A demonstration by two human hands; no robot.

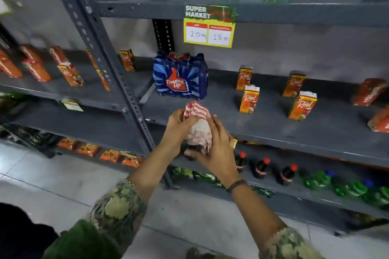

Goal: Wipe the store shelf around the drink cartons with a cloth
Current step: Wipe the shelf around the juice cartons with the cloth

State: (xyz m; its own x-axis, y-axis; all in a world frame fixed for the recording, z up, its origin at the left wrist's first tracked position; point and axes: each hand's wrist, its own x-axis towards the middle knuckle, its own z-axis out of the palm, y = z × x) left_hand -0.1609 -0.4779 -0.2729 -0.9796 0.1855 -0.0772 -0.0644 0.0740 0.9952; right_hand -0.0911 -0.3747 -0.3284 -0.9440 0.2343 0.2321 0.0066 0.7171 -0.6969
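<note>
**Cloth bunched at the shelf edge, cartons standing loose behind**

A grey metal store shelf (273,124) runs across the view above a pale tiled floor. Nearest, both hands meet at its front lip: the left hand (179,124) and right hand (216,143) are each closed around a folded red-and-white striped cloth (199,124), which seems to sit just above the edge rather than flat on it; motion blur makes contact hard to judge. Just behind stands a blue shrink-wrapped soda pack (180,75). Further right, orange drink cartons (249,99) stand upright and well apart. The risk is probably a broad sweep: light, narrow cartons could tip or slide off the front if the cloth or a wrist catches them.
</note>
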